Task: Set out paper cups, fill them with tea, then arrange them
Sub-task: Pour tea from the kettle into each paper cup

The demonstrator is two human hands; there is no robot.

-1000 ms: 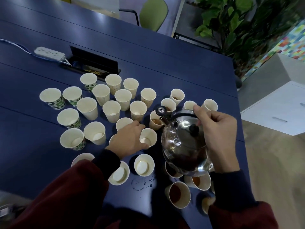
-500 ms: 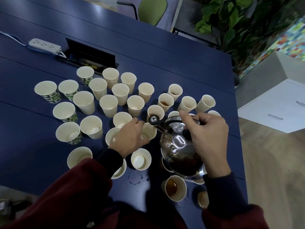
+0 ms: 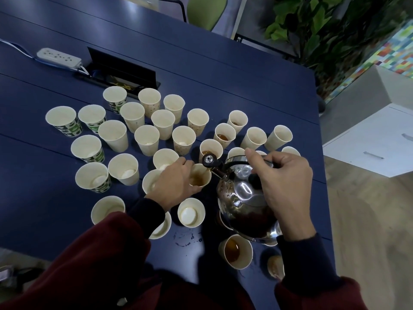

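The grip of our left hand (image 3: 176, 186) curls round a paper cup (image 3: 200, 179) on the tabletop (image 3: 201, 70), tea inside; the grip of our right hand (image 3: 288, 193) is closed on the handle of the tilted kettle (image 3: 243, 202) beside it. We judge filling under way: few cups hold tea, most stand empty, arranging undone

Pwr strip (image 3: 58, 57), green chair (image 3: 206, 10), plant (image 3: 324, 30), maybe cabinet (image 3: 368, 139).

Dark blue table (image 3: 223, 70); open cable hatch (image 3: 121, 68) set into it; power strip (image 3: 58, 57) just left of hatch; paper cups (image 3: 146, 139) clustered in front of hatch, several holding tea; wet drops (image 3: 185, 239) well in front of hatch, among the nearest cups.
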